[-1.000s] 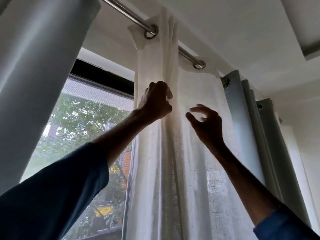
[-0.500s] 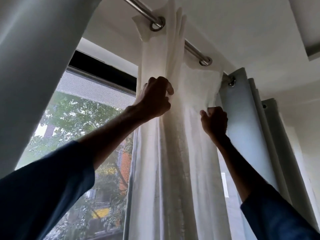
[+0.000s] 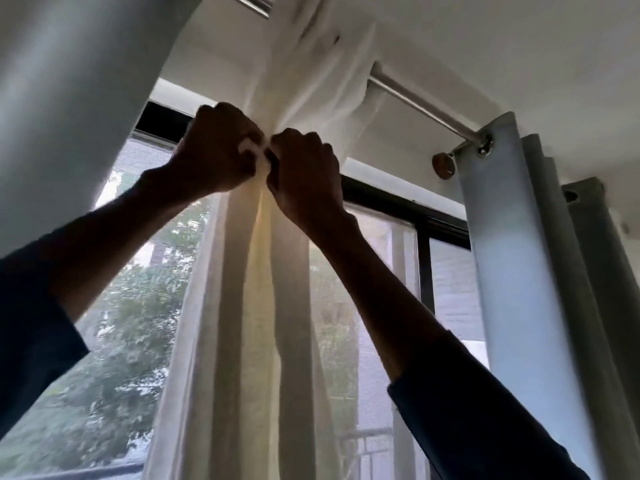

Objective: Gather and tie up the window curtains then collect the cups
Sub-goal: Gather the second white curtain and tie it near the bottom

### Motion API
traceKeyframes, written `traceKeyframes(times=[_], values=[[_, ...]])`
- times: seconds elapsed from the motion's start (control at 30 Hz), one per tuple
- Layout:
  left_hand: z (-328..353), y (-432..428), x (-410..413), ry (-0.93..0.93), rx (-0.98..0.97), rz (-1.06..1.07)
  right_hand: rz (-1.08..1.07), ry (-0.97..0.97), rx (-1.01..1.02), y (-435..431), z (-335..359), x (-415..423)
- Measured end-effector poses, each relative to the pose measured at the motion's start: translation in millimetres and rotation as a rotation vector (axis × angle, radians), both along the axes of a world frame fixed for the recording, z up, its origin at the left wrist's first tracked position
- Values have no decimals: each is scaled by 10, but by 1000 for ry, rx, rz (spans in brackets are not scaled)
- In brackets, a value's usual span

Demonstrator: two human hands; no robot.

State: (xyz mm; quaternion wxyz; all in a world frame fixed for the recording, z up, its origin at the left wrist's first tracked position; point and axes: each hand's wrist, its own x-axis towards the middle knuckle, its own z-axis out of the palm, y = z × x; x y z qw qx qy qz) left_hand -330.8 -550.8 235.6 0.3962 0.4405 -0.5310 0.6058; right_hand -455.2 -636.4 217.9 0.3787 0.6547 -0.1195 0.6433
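Head view, looking steeply up at a window.

Up high and knuckle to knuckle: left grip [image 3: 218, 147] and right grip [image 3: 304, 168], both clenched on the white sheer curtain [image 3: 287, 306]. Bits of white cloth showing between the curled fingers of the left grip, right where it touches the right one. Cloth pinched into one narrow bunch between the two grips.

Above the grips: the same curtain fanning out in folds up to the curtain rod [image 3: 426, 105], just under the white ceiling.

Below the grips: the sheer curtain hanging straight down in long pleats, lit from behind, running out of the bottom of the view between the two forearms.

Behind the grips: dark window frame [image 3: 398, 199] and a mesh screen, with green trees [image 3: 131, 323] beyond.

Well to the right of the right grip: round wooden knob [image 3: 442, 167] at the rod's end, and a grey curtain [image 3: 512, 237] hung by metal eyelets, in upright folds.

Left of the left grip: another grey curtain panel [image 3: 69, 98], close to the camera and blurred.

Lower corners: dark blue sleeves [image 3: 485, 427] pushed back from both forearms.
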Motion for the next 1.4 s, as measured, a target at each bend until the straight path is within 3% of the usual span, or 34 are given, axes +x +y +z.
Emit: traceKeyframes(times=[0.13,0.33,0.5,0.7,0.83,0.93,1.1,1.2,1.3,1.4], values=[[-123,13,-42,41,48,-46,104,-98,152,-241,-220,-45],[-288,-41,-593,-5,199,-101,36,-171,286,-575,-410,-431],[-243,-110,-944,-86,382,-148,-10,-167,167,-578,-449,-574],[-179,-146,-1007,-54,441,29,135,-192,-42,-436,-464,-652],[-135,-158,-956,-49,418,93,172,-210,-61,-319,-513,-658],[-118,-166,-996,72,419,55,220,-165,-19,-278,-557,-608],[-76,-226,-840,172,302,-131,812,29,287,-352,-604,-647],[-159,-248,-822,251,188,-297,827,-42,398,-670,-536,-719],[-253,-272,-842,199,112,-247,810,-199,691,-983,-457,-751],[-247,-223,-832,184,131,-268,945,-149,963,-1088,-450,-787]])
